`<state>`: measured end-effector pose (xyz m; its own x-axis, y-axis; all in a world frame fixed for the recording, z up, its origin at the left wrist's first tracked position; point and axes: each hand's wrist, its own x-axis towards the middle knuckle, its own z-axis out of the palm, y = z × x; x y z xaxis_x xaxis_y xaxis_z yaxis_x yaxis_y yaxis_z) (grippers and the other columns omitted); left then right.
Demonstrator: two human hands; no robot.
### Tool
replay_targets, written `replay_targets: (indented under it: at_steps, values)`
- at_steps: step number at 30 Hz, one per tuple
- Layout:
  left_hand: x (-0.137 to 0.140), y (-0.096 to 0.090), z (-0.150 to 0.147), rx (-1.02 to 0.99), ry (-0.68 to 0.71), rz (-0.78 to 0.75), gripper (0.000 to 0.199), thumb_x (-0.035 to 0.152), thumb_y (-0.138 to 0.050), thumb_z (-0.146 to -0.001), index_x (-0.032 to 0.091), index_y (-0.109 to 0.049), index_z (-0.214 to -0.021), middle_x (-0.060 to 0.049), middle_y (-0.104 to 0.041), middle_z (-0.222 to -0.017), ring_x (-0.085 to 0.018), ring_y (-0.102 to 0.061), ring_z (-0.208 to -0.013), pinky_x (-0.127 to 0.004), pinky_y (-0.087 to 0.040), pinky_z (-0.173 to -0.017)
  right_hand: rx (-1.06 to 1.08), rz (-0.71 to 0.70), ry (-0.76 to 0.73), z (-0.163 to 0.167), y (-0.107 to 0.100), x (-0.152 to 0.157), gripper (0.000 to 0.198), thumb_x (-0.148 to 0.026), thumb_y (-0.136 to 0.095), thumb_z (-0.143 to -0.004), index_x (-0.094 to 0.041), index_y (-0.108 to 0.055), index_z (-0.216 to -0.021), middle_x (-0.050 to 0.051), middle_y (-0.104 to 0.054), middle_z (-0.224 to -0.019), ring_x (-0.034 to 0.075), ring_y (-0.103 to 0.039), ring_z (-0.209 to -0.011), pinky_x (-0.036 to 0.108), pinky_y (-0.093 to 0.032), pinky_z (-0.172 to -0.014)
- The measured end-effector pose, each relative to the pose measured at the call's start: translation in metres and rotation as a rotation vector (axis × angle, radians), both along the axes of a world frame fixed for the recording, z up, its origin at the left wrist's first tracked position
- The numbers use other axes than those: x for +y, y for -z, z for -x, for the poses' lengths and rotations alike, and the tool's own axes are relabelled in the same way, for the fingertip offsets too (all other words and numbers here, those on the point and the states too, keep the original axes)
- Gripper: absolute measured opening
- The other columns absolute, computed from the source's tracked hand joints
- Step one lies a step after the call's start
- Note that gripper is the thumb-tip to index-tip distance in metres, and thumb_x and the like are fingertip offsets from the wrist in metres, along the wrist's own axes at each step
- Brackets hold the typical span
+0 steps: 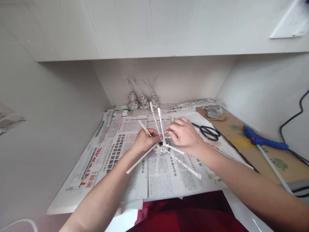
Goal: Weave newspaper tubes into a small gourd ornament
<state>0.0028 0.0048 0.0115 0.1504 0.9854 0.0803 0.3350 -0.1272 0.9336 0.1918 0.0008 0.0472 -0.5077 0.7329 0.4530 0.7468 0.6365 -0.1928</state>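
Note:
A small round piece woven from rolled newspaper strips [159, 149] is between my hands, with several paper sticks [184, 165] fanning out from its dark centre. My left hand [147, 140] is closed on its left side, thumb near the opening. At the right side, my right hand [183, 132] has its thumb and fingers pinched around a thin paper strip [168, 137] close to the upright sticks. The fingertips of both hands are partly hidden by the sticks.
Newspaper sheets [130, 158] cover the table. Several gourd-shaped woven pieces [144, 102] stand at the back, beside a bundle of paper sticks [183, 106]. Black scissors [209, 132] lie right of my hand. A blue glue gun [263, 138] rests on cardboard [277, 162]; an overhead panel [154, 30] hangs above.

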Motion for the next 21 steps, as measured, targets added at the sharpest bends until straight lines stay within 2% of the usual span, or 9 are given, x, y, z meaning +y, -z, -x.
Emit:
replay_targets:
  at_steps: [2, 4, 7, 10, 13, 16, 18, 19, 21]
  values:
    - [0.001, 0.001, 0.000, -0.036, -0.056, 0.022, 0.013, 0.024, -0.073, -0.060, 0.015, -0.065, -0.058, 0.001, -0.061, -0.055, -0.012, -0.053, -0.052, -0.024, -0.040, -0.054, 0.009, -0.050, 0.020, 0.002, 0.003, -0.006, 0.020, -0.022, -0.049, -0.088, -0.019, -0.069, -0.090, 0.007, -0.066, -0.089, 0.023, -0.052, -0.088, 0.035, -0.035, -0.080]
    - [0.005, 0.004, 0.001, -0.097, -0.073, 0.051, 0.014, 0.025, -0.074, -0.059, 0.015, -0.064, -0.057, 0.003, -0.058, -0.051, -0.010, -0.050, -0.049, -0.023, -0.039, -0.052, -0.008, -0.035, 0.013, 0.002, 0.006, -0.009, 0.021, -0.023, -0.048, -0.089, -0.019, -0.068, -0.088, 0.007, -0.066, -0.087, 0.022, -0.052, -0.084, 0.034, -0.036, -0.079]
    - [0.011, 0.013, 0.005, -0.196, -0.067, 0.082, 0.018, 0.027, -0.074, -0.059, 0.014, -0.062, -0.058, 0.003, -0.056, -0.050, -0.009, -0.048, -0.046, -0.022, -0.037, -0.049, -0.043, -0.016, 0.069, 0.001, 0.013, -0.008, 0.019, -0.024, -0.052, -0.087, -0.019, -0.067, -0.096, 0.009, -0.067, -0.096, 0.023, -0.053, -0.089, 0.034, -0.034, -0.078]
    - [0.014, 0.018, 0.009, -0.202, -0.017, 0.111, 0.019, 0.029, -0.074, -0.060, 0.013, -0.064, -0.063, 0.002, -0.059, -0.054, -0.009, -0.048, -0.047, -0.022, -0.036, -0.049, -0.078, 0.126, 0.154, -0.003, 0.013, 0.000, 0.018, -0.026, -0.051, -0.087, -0.020, -0.066, -0.094, 0.006, -0.069, -0.088, 0.022, -0.057, -0.082, 0.031, -0.034, -0.071]
    - [0.013, 0.017, 0.010, -0.155, 0.020, 0.138, 0.020, 0.030, -0.074, -0.060, 0.013, -0.065, -0.065, 0.001, -0.060, -0.055, -0.009, -0.048, -0.048, -0.021, -0.036, -0.049, -0.129, 0.254, 0.136, -0.008, 0.002, 0.012, 0.022, -0.028, -0.046, -0.089, -0.021, -0.065, -0.082, 0.001, -0.067, -0.072, 0.017, -0.057, -0.066, 0.027, -0.031, -0.059]
    - [0.011, 0.012, 0.009, -0.112, -0.002, 0.145, 0.020, 0.030, -0.074, -0.059, 0.013, -0.066, -0.065, 0.002, -0.059, -0.053, -0.009, -0.049, -0.047, -0.021, -0.035, -0.047, -0.258, 0.126, 0.179, -0.016, -0.017, 0.030, 0.019, -0.030, -0.050, -0.087, -0.022, -0.067, -0.086, 0.002, -0.067, -0.071, 0.019, -0.057, -0.065, 0.029, -0.032, -0.061]
    - [0.010, 0.011, 0.008, -0.123, -0.042, 0.160, 0.020, 0.030, -0.074, -0.059, 0.014, -0.064, -0.063, 0.003, -0.057, -0.050, -0.009, -0.048, -0.044, -0.021, -0.034, -0.045, -0.380, 0.001, 0.160, -0.023, -0.029, 0.045, 0.021, -0.028, -0.049, -0.088, -0.020, -0.069, -0.087, 0.006, -0.070, -0.078, 0.023, -0.059, -0.075, 0.034, -0.034, -0.074]
    - [0.010, 0.011, 0.007, -0.144, -0.065, 0.174, 0.020, 0.030, -0.075, -0.058, 0.015, -0.062, -0.062, 0.004, -0.056, -0.049, -0.009, -0.047, -0.043, -0.021, -0.033, -0.044, -0.408, -0.067, 0.161, -0.027, -0.033, 0.051, 0.022, -0.027, -0.048, -0.089, -0.020, -0.069, -0.088, 0.008, -0.070, -0.086, 0.026, -0.058, -0.084, 0.038, -0.033, -0.080]
    - [0.012, 0.014, 0.006, -0.192, -0.112, 0.195, 0.022, 0.030, -0.075, -0.057, 0.016, -0.059, -0.060, 0.004, -0.055, -0.048, -0.009, -0.046, -0.041, -0.021, -0.034, -0.043, -0.402, -0.199, 0.162, -0.031, -0.037, 0.060, 0.024, -0.029, -0.057, -0.085, -0.018, -0.068, -0.104, 0.013, -0.065, -0.110, 0.032, -0.051, -0.105, 0.045, -0.029, -0.089]
